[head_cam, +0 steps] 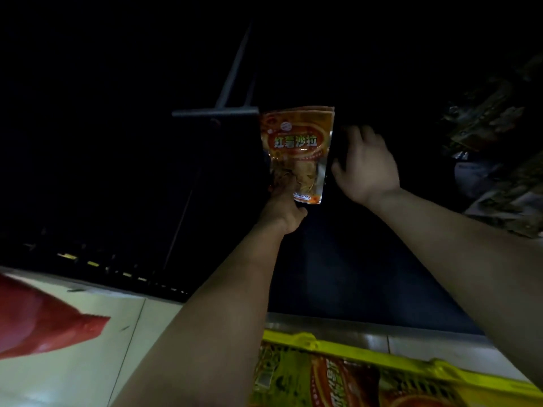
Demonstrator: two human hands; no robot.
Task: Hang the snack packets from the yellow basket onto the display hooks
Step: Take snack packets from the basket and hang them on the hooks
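The dark display rack (pixel 117 142) fills the far half of the view; little detail on it is visible. The pale tiled floor (pixel 88 362) runs along the near left. The yellow basket (pixel 367 352) sits at the near right, under my right forearm, and holds more packets (pixel 343 383) with the same orange print. A red plastic bag (pixel 38 324) lies on the floor at the near left.

The snack packet (pixel 296 142) is upright in front of the rack, at centre, well above the basket. My left hand (pixel 283 207) holds it from below: the grip is closed on the packet's lower left corner. My right hand (pixel 365 168) is just right of the packet, grip wide, fingers spread and holding nothing. Whether it touches the packet's edge cannot be determined.

A grey metal crossbar (pixel 214 113) ends at the packet's top left corner, with two thin rods (pixel 235 63) running away from it. Whether the packet's top is on a hook cannot be determined.
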